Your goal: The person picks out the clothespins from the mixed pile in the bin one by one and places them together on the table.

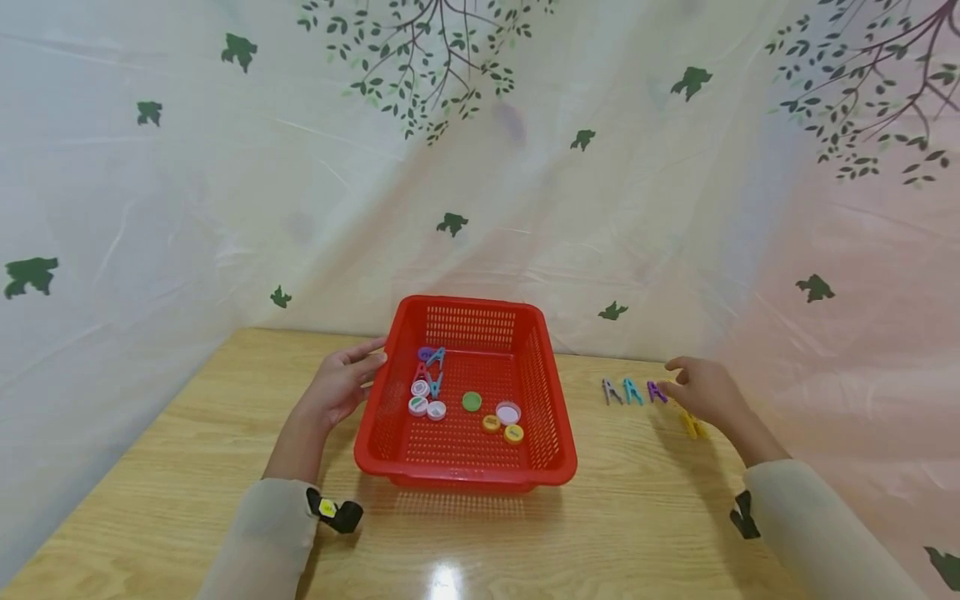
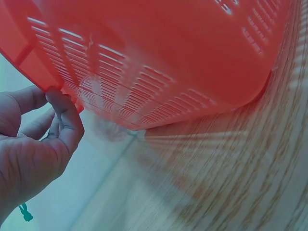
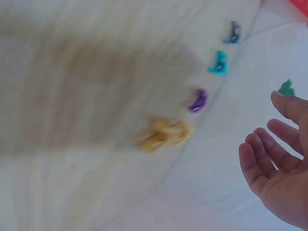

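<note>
A red plastic basket [image 1: 467, 477] with slotted walls stands on the table. My left hand [image 1: 337, 390] holds its left rim, thumb and fingers pinching the edge in the left wrist view. Off to the right, my right hand [image 1: 705, 393] hovers above a row of clothespins, fingers loosely bent and apart, holding nothing. The row has a grey clothespin [image 1: 611, 392], a light blue clothespin [image 1: 632, 392] and a purple clothespin [image 1: 657, 392]. Yellow clothespins [image 3: 166, 134] lie bunched closest to me, partly covered by the right hand in the head view.
Inside the basket lie blue clothespins [image 1: 436, 384], a red clothespin [image 1: 421, 372], several white bottle caps [image 1: 417, 406], a green cap [image 1: 472, 402], yellow caps [image 1: 513, 434] and a pale round lid [image 1: 508, 413]. A leaf-printed curtain [image 1: 337, 217] hangs behind the wooden table [image 1: 615, 517].
</note>
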{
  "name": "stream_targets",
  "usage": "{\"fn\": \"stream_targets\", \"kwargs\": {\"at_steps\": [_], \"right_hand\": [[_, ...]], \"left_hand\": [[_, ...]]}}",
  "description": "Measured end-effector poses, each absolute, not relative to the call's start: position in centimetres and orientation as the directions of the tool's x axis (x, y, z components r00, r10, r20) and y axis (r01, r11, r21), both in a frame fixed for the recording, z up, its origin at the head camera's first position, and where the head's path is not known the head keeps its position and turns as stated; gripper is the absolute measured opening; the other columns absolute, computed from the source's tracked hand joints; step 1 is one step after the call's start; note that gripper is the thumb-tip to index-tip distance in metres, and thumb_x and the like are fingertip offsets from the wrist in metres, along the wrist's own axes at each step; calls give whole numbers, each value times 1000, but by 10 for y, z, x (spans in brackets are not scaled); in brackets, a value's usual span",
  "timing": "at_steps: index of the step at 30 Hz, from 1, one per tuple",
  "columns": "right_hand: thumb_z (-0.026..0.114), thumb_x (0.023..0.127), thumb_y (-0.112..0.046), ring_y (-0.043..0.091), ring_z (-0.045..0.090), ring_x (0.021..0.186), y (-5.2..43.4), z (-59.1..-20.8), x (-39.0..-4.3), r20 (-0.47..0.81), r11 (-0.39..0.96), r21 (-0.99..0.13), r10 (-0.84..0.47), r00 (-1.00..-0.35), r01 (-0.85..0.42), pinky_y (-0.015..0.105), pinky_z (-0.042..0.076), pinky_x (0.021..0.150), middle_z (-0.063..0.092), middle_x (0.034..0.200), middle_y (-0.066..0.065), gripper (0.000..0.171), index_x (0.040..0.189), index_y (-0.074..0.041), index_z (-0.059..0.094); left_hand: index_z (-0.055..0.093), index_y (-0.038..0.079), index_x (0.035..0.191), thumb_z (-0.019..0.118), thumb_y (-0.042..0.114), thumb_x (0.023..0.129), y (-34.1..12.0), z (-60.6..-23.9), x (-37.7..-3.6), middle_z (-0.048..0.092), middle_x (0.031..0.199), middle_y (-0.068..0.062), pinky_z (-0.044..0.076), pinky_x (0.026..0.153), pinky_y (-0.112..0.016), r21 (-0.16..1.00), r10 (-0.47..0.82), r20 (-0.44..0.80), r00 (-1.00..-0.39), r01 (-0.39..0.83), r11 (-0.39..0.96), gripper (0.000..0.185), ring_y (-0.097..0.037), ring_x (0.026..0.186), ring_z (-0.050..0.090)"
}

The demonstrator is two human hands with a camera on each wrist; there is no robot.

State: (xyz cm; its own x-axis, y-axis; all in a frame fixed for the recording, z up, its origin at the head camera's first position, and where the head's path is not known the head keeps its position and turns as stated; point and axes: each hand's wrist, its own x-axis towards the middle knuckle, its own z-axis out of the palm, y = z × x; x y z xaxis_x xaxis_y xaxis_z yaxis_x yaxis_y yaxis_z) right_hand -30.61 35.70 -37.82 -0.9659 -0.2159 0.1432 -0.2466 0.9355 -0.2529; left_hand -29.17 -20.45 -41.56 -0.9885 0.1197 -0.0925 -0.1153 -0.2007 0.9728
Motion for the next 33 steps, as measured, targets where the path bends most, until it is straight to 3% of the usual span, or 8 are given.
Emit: {"fn": "stream_targets", "kwargs": {"at_steps": [20,33], "right_hand": [[65,101,-21,40,67,103,252,-312,-332,220,879,-272,-339,-915,-392,57,56,89,69,115,28,41,131,6,63],[66,100,-22,37,65,102,199,-292,-336,263,861,-301,-339,-904,-410,53,57,89,69,117,24,39,132,0,65]], "left_hand": [[51,15,151,67,25,101,-202,-417,-292,56,148,-12,57,95,-41,971,99,-105,-990,-123,-207,54,-32,126,62],[49,13,153,66,25,102,-204,-418,-293,56,148,-14,57,94,-40,972,118,-102,-988,-124,-200,55,-29,123,64]]}}
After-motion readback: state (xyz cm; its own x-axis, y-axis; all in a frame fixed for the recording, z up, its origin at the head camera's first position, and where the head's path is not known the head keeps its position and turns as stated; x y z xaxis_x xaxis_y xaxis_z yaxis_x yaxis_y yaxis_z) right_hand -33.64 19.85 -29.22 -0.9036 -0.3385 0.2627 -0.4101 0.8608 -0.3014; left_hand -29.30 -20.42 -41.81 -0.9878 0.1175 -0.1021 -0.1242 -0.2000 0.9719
